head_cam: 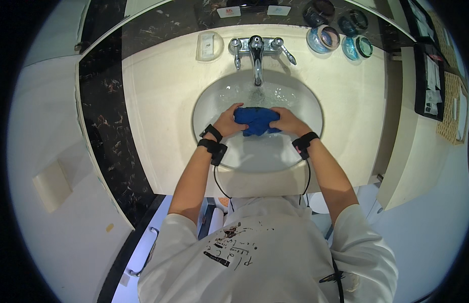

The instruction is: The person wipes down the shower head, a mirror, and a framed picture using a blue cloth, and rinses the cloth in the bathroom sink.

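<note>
Over the white oval sink basin (257, 159) both of my hands grip a dark blue cloth (259, 119). My left hand (230, 122) has the cloth's left end, thumb in front. At the other end my right hand (289, 122) pinches it, the thumb pressed on its near face. The fingers behind the cloth are mostly hidden. Just beyond it, water from the chrome faucet (257, 62) splashes in the basin. The left lever handle (237, 53) points toward me, while the right lever handle (285, 51) is angled outward.
A soap dish (209, 46) with a pale bar stands left of the faucet. Two glass jars (323, 39) (357, 47) are at the back right. Further right are a black tray (429, 83) of packets and a woven basket (451, 108). Cables (309, 178) hang from my wrist straps.
</note>
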`<move>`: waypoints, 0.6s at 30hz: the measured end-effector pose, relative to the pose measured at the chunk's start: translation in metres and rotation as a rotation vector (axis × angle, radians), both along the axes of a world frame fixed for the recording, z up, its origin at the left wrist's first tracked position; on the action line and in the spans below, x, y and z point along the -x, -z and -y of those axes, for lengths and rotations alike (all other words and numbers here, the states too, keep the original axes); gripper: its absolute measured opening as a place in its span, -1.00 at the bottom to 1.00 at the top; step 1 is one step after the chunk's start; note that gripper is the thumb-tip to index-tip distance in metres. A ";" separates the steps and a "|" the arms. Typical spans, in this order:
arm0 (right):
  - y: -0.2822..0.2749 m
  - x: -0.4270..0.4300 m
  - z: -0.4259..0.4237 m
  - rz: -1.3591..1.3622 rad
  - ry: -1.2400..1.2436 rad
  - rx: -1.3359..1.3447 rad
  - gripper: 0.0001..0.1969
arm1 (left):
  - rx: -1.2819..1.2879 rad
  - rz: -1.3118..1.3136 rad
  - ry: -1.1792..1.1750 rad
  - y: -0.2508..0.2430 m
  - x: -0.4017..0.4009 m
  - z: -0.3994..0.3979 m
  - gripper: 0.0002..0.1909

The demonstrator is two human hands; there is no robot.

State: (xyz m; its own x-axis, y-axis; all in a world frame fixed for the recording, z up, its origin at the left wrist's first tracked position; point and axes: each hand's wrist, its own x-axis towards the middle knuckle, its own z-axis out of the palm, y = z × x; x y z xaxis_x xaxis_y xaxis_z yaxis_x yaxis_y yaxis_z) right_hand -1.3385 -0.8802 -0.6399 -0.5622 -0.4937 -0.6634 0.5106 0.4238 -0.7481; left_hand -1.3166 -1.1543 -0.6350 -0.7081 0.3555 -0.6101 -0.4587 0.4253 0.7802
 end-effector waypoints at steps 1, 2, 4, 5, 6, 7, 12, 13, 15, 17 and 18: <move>-0.006 0.007 -0.003 0.037 -0.007 -0.025 -0.49 | 0.003 0.003 -0.007 -0.003 0.002 0.002 -0.13; -0.012 0.012 -0.004 -0.034 -0.060 -0.020 -0.55 | 0.135 -0.076 0.111 -0.005 0.004 0.004 -0.17; -0.007 0.021 -0.016 -0.051 -0.005 -0.069 -0.53 | 0.458 -0.042 0.370 -0.042 0.033 -0.019 -0.21; -0.004 0.025 -0.016 -0.068 0.033 -0.093 -0.51 | 0.461 -0.040 0.364 -0.037 0.033 -0.021 -0.21; -0.002 0.027 -0.009 -0.216 0.158 -0.142 -0.42 | 0.591 -0.282 0.306 -0.031 0.037 -0.023 -0.19; -0.002 0.025 -0.005 -0.217 0.153 -0.142 -0.42 | 0.716 -0.525 0.246 -0.026 0.038 -0.026 -0.17; 0.016 -0.012 0.028 -0.758 0.053 -0.681 -0.18 | 0.672 -0.408 0.122 0.007 0.006 -0.044 -0.01; 0.009 -0.017 0.037 -0.753 -0.085 -0.717 -0.16 | 0.701 -0.369 0.187 0.010 0.000 -0.044 0.03; 0.001 -0.012 0.035 -0.377 -0.117 -0.639 -0.13 | 0.646 -0.257 0.267 0.012 -0.005 -0.040 0.06; -0.001 -0.008 0.019 -0.002 -0.001 -0.260 -0.18 | 0.534 -0.273 0.291 0.019 -0.002 -0.023 0.05; -0.015 0.004 0.009 0.058 -0.061 -0.251 -0.28 | 0.610 -0.367 0.460 0.017 0.005 -0.015 0.06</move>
